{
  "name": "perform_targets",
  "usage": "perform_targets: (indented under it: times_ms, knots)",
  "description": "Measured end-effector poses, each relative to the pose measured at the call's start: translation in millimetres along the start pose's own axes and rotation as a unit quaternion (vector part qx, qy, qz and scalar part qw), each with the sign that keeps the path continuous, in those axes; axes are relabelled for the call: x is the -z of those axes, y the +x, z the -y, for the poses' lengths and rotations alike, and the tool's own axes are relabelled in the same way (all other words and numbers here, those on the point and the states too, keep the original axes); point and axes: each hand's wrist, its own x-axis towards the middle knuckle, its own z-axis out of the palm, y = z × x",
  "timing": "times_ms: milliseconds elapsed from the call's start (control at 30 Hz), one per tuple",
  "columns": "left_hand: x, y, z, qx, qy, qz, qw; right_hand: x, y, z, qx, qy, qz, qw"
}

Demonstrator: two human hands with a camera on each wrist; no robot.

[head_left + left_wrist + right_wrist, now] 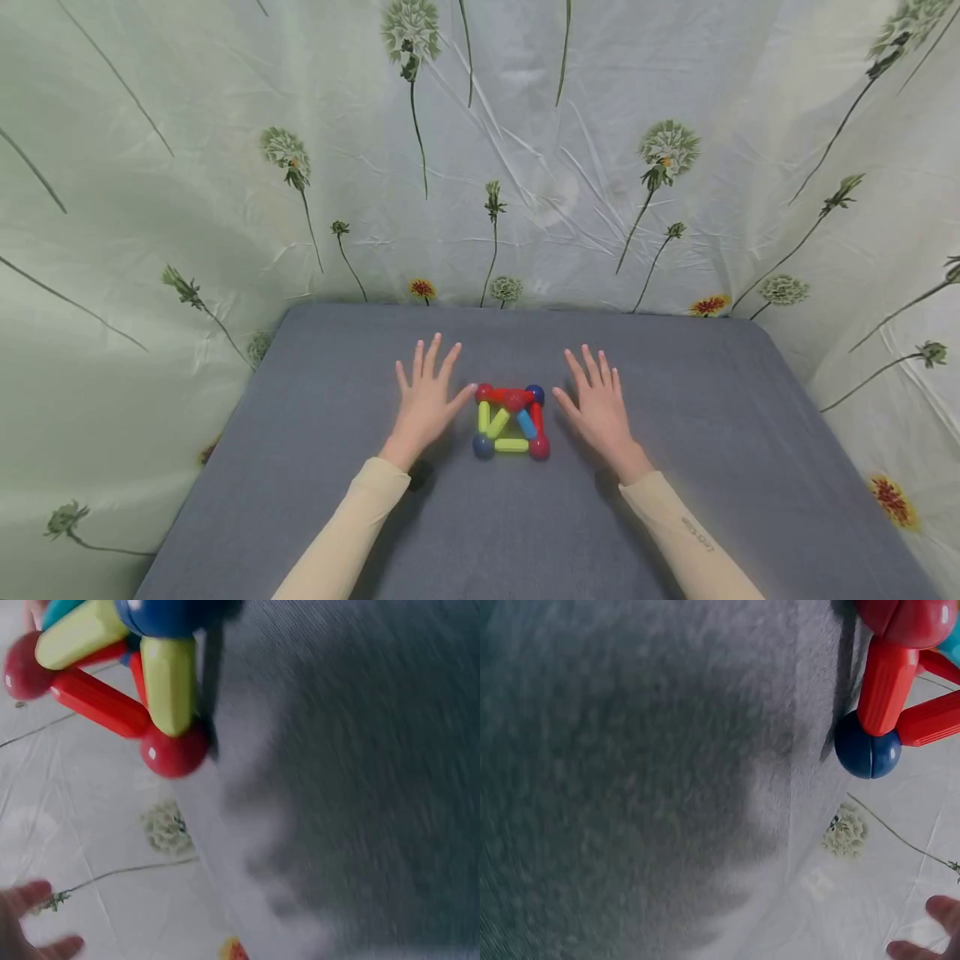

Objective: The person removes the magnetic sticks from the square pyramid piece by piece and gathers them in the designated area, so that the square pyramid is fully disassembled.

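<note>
A small pyramid-shaped frame of rods and balls point(512, 445) stands on the grey table between the hands. Its square base has two red and two dark blue balls at the corners, joined by red and yellow-green rods. One raised red ball point(514, 401) tops it, with a blue rod point(527, 425) among those leading up. My left hand point(426, 406) is at its left, fingers spread, thumb tip right by the far-left red ball point(174, 751). To the right, my right hand point(600, 414) has spread fingers and holds nothing, its thumb pointing toward the far-right blue ball point(868, 746).
Grey cloth covers the table point(300, 500). Behind it and at both sides hangs a pale curtain point(525, 125) printed with dandelions and other flowers, meeting the table's far edge. Beige sleeves point(333, 533) cover both forearms.
</note>
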Motion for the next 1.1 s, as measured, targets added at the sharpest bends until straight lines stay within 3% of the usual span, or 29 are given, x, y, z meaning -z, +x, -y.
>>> perform_targets:
  times_ms: [67, 133, 233, 367, 467, 533, 633, 700, 833, 900, 1000, 1100]
  knots:
    - [-1.6, 0.1, -3.6, -0.036, -0.059, 0.002, 0.9976, 0.0, -1.3, 1.9, 0.012, 0.039, -0.001, 0.9992]
    - [-3.9, 0.5, -8.4, -0.067, -0.137, 0.010, 0.9882, -0.5, -3.5, 4.6, 0.020, 0.095, 0.004, 0.9953]
    - [-8.9, 1.4, -17.0, -0.086, -0.261, 0.034, 0.9608, -1.3, -7.7, 11.1, 0.020, 0.205, 0.020, 0.9783]
    - [-18.7, 1.7, -27.8, -0.061, -0.387, 0.071, 0.9171, -4.3, -13.2, 22.5, -0.010, 0.337, 0.047, 0.9403]
    - [-28.6, 1.7, -32.8, -0.042, -0.427, 0.084, 0.8995, -8.6, -16.4, 29.9, -0.038, 0.381, 0.065, 0.9217]
    - [-31.7, 1.4, -37.4, -0.037, -0.420, 0.084, 0.9029, -12.4, -17.8, 33.2, -0.044, 0.388, 0.075, 0.9177]
    - [-37.1, 1.4, -40.4, -0.038, -0.389, 0.074, 0.9174, -19.1, -18.0, 36.1, -0.052, 0.396, 0.081, 0.9132]
    - [-37.9, 1.7, -41.8, -0.042, -0.379, 0.067, 0.9220, -23.0, -18.2, 37.1, -0.056, 0.400, 0.082, 0.9114]
    - [-36.6, 4.8, -38.2, -0.059, -0.399, 0.042, 0.9140, -24.4, -19.6, 41.8, -0.069, 0.411, 0.080, 0.9054]
    - [-32.7, 6.3, -35.3, -0.063, -0.407, 0.047, 0.9100, -24.0, -21.1, 43.9, -0.069, 0.417, 0.080, 0.9028]
    - [-28.9, 8.5, -30.2, -0.062, -0.409, 0.083, 0.9066, -25.1, -22.6, 44.3, -0.060, 0.422, 0.054, 0.9029]
    - [-27.0, 9.9, -26.5, -0.069, -0.413, 0.133, 0.8982, -27.5, -21.6, 42.5, -0.046, 0.397, 0.003, 0.9166]
